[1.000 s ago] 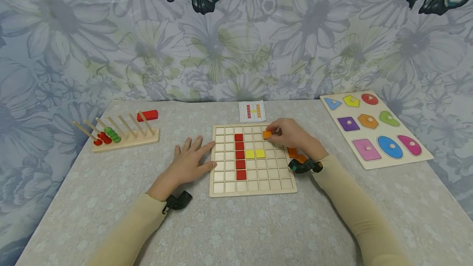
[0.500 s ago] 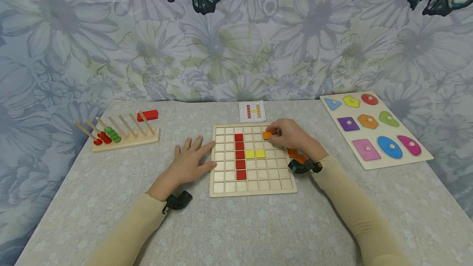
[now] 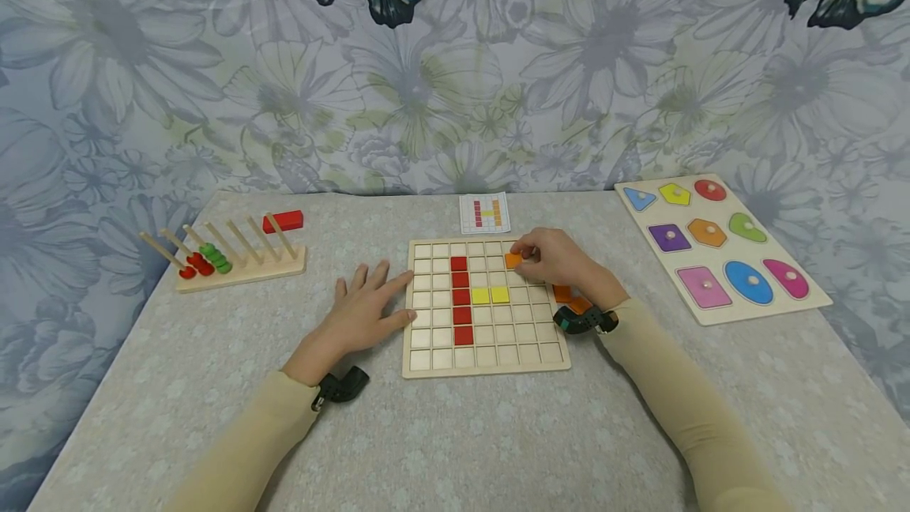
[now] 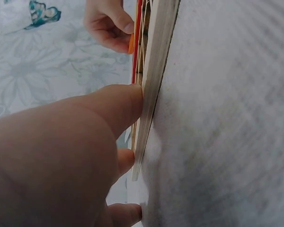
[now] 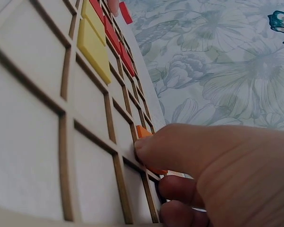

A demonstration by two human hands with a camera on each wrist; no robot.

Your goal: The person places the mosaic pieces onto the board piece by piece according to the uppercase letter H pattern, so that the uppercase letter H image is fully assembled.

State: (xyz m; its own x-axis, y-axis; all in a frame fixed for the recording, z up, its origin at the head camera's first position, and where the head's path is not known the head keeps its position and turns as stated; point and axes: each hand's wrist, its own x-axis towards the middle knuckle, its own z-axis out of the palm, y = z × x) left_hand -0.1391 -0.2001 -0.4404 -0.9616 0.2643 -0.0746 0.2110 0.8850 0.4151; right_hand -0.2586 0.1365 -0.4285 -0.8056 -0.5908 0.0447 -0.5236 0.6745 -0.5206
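A wooden grid board [image 3: 486,372] lies flat on the table. In it stand a column of red tiles [image 3: 462,297] and two yellow tiles [image 3: 500,295] side by side. My right hand [image 3: 558,255] pinches an orange tile [image 3: 513,261] at a cell in the board's upper right. From the right wrist, the thumb [image 5: 168,146] covers part of that orange tile [image 5: 142,131]. My left hand [image 3: 359,316] rests with fingers spread at the board's left side, its thumb [image 4: 130,106] touching the edge.
Loose orange tiles [image 3: 562,294] lie right of the board, partly under my right wrist. Behind it is a pattern card [image 3: 485,214]. A peg stand [image 3: 242,276] with red and green beads and a red block [image 3: 284,220] are at left; a knobbed shape board [image 3: 721,251] is at right.
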